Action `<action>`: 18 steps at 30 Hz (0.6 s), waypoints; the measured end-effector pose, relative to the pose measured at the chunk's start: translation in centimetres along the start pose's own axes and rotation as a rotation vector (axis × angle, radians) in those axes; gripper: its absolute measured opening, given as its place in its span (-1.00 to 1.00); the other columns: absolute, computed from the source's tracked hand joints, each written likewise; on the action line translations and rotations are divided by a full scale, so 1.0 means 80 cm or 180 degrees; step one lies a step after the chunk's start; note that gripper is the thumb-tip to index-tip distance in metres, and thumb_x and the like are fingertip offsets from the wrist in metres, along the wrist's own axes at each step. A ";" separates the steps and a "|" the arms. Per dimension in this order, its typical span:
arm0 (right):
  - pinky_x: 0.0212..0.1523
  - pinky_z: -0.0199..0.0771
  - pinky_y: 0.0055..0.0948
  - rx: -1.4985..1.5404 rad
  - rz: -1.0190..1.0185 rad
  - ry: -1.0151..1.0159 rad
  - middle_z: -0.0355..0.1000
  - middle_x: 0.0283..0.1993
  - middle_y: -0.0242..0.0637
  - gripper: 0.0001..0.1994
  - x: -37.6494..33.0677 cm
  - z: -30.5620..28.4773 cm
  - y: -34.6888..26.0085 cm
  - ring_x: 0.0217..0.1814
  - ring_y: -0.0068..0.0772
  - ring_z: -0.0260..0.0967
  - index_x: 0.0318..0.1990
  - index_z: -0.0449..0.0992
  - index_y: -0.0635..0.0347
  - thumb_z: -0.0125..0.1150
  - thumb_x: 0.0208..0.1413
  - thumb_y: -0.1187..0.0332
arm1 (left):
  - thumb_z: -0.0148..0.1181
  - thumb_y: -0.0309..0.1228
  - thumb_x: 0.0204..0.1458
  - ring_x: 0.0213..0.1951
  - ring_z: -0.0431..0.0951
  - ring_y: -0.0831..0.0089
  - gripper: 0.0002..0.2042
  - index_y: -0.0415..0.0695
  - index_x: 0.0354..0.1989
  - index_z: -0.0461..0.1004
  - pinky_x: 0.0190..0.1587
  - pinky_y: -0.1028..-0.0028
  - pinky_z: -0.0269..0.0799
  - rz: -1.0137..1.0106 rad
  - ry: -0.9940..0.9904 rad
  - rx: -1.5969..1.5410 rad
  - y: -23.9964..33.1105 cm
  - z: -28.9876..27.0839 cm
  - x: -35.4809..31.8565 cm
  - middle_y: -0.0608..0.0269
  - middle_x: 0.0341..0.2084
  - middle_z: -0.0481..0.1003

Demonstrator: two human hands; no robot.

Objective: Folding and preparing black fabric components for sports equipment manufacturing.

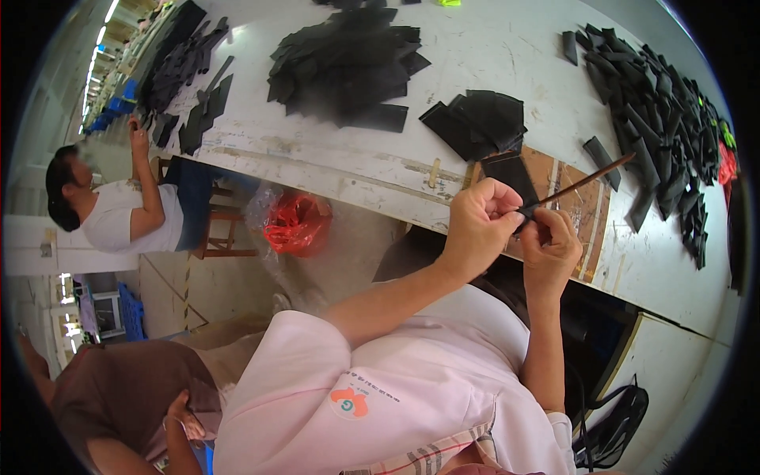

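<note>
My left hand (477,222) pinches a flat black cut piece (511,172) and holds it up over the table edge. My right hand (550,247) sits right beside it, fingers closed on a thin brown brush (586,180) whose handle points up and to the right. The brush's tip meets the black piece between my two hands, where my fingers hide the contact. Under my hands lies a brown board (582,210) on the white worktable (491,55).
Piles of black cut pieces lie on the table: a big heap (348,63), a smaller stack (479,119) and a long row (661,127) at the right. A red plastic bag (294,224) hangs below the table. Another person (119,210) sits at the left; one more (127,396) sits at the lower left.
</note>
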State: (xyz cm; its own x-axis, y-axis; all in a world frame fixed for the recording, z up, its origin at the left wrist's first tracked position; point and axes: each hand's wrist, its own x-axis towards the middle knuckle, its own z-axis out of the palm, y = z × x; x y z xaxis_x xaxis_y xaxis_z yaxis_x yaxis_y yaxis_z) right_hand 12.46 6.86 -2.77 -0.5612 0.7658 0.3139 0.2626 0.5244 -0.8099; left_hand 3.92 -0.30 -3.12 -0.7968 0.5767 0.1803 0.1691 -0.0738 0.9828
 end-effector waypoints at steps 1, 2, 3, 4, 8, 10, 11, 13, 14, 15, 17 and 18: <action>-0.56 0.23 -0.65 0.0213 0.0103 -0.0057 0.32 -0.52 -0.36 -0.91 0.000 -0.001 0.005 -0.59 -0.62 0.22 -0.44 0.43 0.35 0.10 -0.19 0.62 | 0.09 -0.66 -0.22 -0.67 0.37 0.65 -0.85 -0.25 -0.42 0.36 -0.66 0.67 0.30 -0.1003 -0.0208 -0.1197 -0.001 -0.003 0.004 0.28 -0.57 0.42; -0.56 0.23 -0.65 0.0227 0.0081 -0.0083 0.32 -0.52 -0.36 -0.91 0.000 -0.004 0.007 -0.59 -0.62 0.22 -0.44 0.43 0.35 0.10 -0.19 0.62 | 0.09 -0.66 -0.23 -0.71 0.32 0.68 -0.84 -0.25 -0.40 0.36 -0.69 0.71 0.24 -0.1995 -0.0421 -0.2402 -0.002 -0.007 0.008 0.29 -0.56 0.41; -0.57 0.21 -0.68 0.1140 0.0660 -0.0252 0.33 -0.52 -0.39 -0.93 0.000 -0.009 0.007 -0.60 -0.65 0.20 -0.44 0.43 0.36 0.09 -0.16 0.62 | 0.07 -0.66 -0.23 -0.76 0.20 0.75 -0.81 -0.23 -0.37 0.33 -0.74 0.76 0.12 -0.2429 -0.0869 -0.3055 -0.003 -0.018 0.011 0.29 -0.55 0.40; -0.58 0.20 -0.71 0.2049 0.1248 -0.0423 0.34 -0.51 -0.42 -0.94 0.000 -0.014 0.005 -0.61 -0.68 0.17 -0.44 0.44 0.37 0.08 -0.12 0.62 | 0.07 -0.66 -0.23 -0.76 0.20 0.75 -0.81 -0.23 -0.37 0.33 -0.74 0.76 0.12 -0.2418 -0.0853 -0.3055 -0.001 -0.023 0.012 0.29 -0.55 0.40; -0.66 0.08 -0.77 0.3102 0.1909 -0.0768 0.35 -0.50 -0.42 -0.93 -0.002 -0.029 0.005 -0.64 -0.72 0.14 -0.42 0.46 0.31 0.14 -0.13 0.58 | 0.01 -0.68 -0.24 -0.76 0.20 0.73 -0.79 -0.24 -0.35 0.30 -0.74 0.73 0.11 -0.2273 -0.1717 -0.2983 0.003 -0.026 0.010 0.28 -0.57 0.40; -0.67 0.05 -0.76 0.3419 0.2307 -0.0822 0.34 -0.51 -0.42 -0.91 -0.005 -0.026 0.005 -0.62 -0.71 0.12 -0.40 0.45 0.30 0.16 -0.13 0.54 | -0.02 -0.69 -0.24 -0.72 0.32 0.65 -0.82 -0.26 -0.39 0.31 -0.69 0.67 0.24 -0.1232 -0.1136 -0.1448 -0.002 -0.013 0.007 0.26 -0.57 0.41; -0.67 0.05 -0.75 0.4027 0.2492 -0.0974 0.32 -0.51 -0.43 -0.90 -0.006 -0.023 0.007 -0.61 -0.70 0.11 -0.40 0.44 0.30 0.16 -0.12 0.52 | -0.02 -0.69 -0.24 -0.72 0.32 0.65 -0.82 -0.26 -0.39 0.31 -0.69 0.67 0.24 -0.1228 -0.1140 -0.1444 -0.003 -0.009 0.006 0.26 -0.57 0.41; -0.65 0.05 -0.73 0.4679 0.2595 -0.1268 0.25 -0.53 -0.47 -0.89 -0.003 -0.020 0.008 -0.58 -0.70 0.06 -0.39 0.39 0.26 0.14 -0.07 0.44 | -0.03 -0.69 -0.23 -0.65 0.41 0.62 -0.85 -0.28 -0.42 0.33 -0.61 0.63 0.32 -0.0211 -0.0461 -0.0043 0.003 -0.002 0.004 0.23 -0.57 0.42; -0.65 0.05 -0.73 0.4683 0.2595 -0.1249 0.25 -0.53 -0.47 -0.89 -0.001 -0.020 0.002 -0.58 -0.70 0.06 -0.39 0.39 0.26 0.14 -0.07 0.44 | -0.03 -0.69 -0.23 -0.65 0.41 0.62 -0.85 -0.28 -0.42 0.33 -0.61 0.63 0.32 -0.0213 -0.0477 -0.0044 0.003 0.002 0.002 0.23 -0.57 0.42; -0.64 0.06 -0.73 0.4491 0.2545 -0.1197 0.25 -0.53 -0.49 -0.89 0.001 -0.022 -0.008 -0.58 -0.70 0.06 -0.40 0.39 0.24 0.13 -0.06 0.42 | -0.02 -0.69 -0.23 -0.63 0.40 0.64 -0.86 -0.30 -0.43 0.34 -0.59 0.64 0.32 0.0440 -0.0186 0.0309 0.003 0.006 -0.002 0.23 -0.58 0.42; -0.61 0.08 -0.74 0.3928 0.2295 -0.1097 0.23 -0.54 -0.53 -0.89 -0.001 -0.020 -0.006 -0.59 -0.73 0.06 -0.41 0.38 0.22 0.10 -0.01 0.37 | -0.03 -0.70 -0.22 -0.62 0.40 0.67 -0.86 -0.30 -0.42 0.34 -0.57 0.66 0.32 0.0763 -0.0076 0.0649 0.007 0.004 -0.007 0.23 -0.58 0.42; -0.61 0.08 -0.74 0.3931 0.2291 -0.1091 0.23 -0.54 -0.53 -0.89 -0.004 -0.018 0.000 -0.59 -0.73 0.06 -0.41 0.38 0.22 0.10 -0.01 0.37 | -0.03 -0.70 -0.22 -0.62 0.40 0.67 -0.86 -0.30 -0.42 0.34 -0.57 0.66 0.32 0.0769 -0.0081 0.0649 0.007 0.003 -0.007 0.23 -0.58 0.42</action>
State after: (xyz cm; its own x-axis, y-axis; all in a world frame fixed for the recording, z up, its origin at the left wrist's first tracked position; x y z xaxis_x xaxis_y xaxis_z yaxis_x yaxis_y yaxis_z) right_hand 13.77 7.19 -2.15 -0.8037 0.5023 -0.3191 -0.1640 -0.7024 -0.6927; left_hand 4.57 -0.45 -2.68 -0.7050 0.5828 0.4040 0.4665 -0.0479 0.8832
